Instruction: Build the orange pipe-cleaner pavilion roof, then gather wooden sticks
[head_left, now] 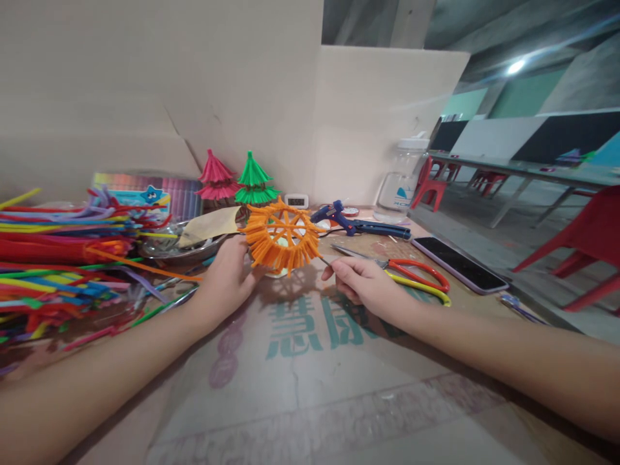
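Note:
My left hand [227,279] is closed on the rim of an orange pipe-cleaner wheel [281,237], holding it upright just above the cardboard sheet [300,361]. My right hand [361,281] is at the wheel's right side, its fingers pinched on the end of a thin orange strand that sticks out from the wheel. Both forearms stretch in from the bottom corners.
A heap of coloured pipe cleaners [53,258] lies at left, beside a metal bowl [179,245]. Behind stand a pink tree [216,177] and a green tree [254,181]. A blue glue gun [361,223], red scissors [411,268] and a phone [458,263] lie at right.

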The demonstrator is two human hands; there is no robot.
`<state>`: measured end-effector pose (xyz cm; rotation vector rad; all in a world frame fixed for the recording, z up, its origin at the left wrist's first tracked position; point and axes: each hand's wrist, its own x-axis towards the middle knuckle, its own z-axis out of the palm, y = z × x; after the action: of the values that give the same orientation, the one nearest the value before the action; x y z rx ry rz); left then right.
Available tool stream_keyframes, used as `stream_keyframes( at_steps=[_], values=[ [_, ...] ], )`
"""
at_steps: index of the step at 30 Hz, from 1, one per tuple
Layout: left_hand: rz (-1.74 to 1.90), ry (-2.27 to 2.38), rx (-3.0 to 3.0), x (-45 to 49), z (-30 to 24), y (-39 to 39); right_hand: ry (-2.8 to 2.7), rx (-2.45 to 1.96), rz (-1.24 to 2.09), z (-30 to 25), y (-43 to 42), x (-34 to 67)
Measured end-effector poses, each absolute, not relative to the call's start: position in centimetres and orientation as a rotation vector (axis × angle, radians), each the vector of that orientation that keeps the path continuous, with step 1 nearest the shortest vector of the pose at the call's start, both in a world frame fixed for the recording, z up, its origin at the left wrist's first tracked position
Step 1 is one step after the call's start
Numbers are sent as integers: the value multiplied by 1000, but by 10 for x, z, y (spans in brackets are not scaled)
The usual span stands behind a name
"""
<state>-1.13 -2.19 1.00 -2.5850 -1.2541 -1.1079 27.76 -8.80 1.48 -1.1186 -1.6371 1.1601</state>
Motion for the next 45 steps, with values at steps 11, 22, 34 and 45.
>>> stream_keyframes(
  at_steps=[11,22,34,45],
  values=[
    [-1111,-1260,-2594,-11,10,-22,-1685,-1167,1084,14,-87,277],
    [-1085,-1258,-2587,-12,10,-21,-1634,-1133,1119,15,-88,276],
    [-1079,-1280,-2599,-11,12,-23,-1688,-1165,1079,12,-85,278],
    [-1085,-1286,-2619,-10,13,-23,-1659,-1150,1110,15,-88,278]
  ],
)
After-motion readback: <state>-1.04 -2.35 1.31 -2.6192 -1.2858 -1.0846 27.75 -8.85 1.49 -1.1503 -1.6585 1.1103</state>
